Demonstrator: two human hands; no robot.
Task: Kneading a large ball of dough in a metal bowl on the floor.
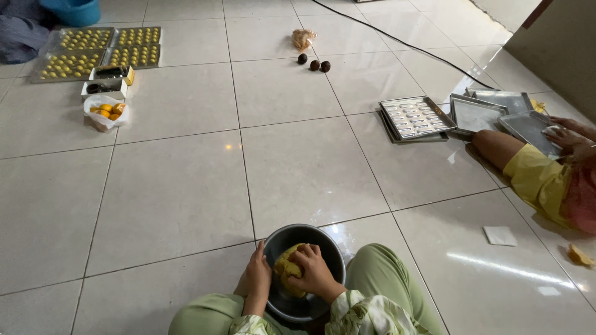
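A dark metal bowl (330, 251) sits on the tiled floor between my knees, low in the head view. Inside it lies a lump of yellow dough (284, 268). My right hand (315, 270) presses down on the dough with the fingers curled over it. My left hand (257, 272) grips the bowl's left rim. My legs in green trousers frame the bowl.
Another person in a yellow sleeve (540, 180) works at metal trays (475, 114) on the right, beside a moulded tray (415, 117). Trays of yellow pastries (99, 48), a bag of orange pieces (105, 111), three dark balls (313, 62) and a black cable (403, 42) lie farther off.
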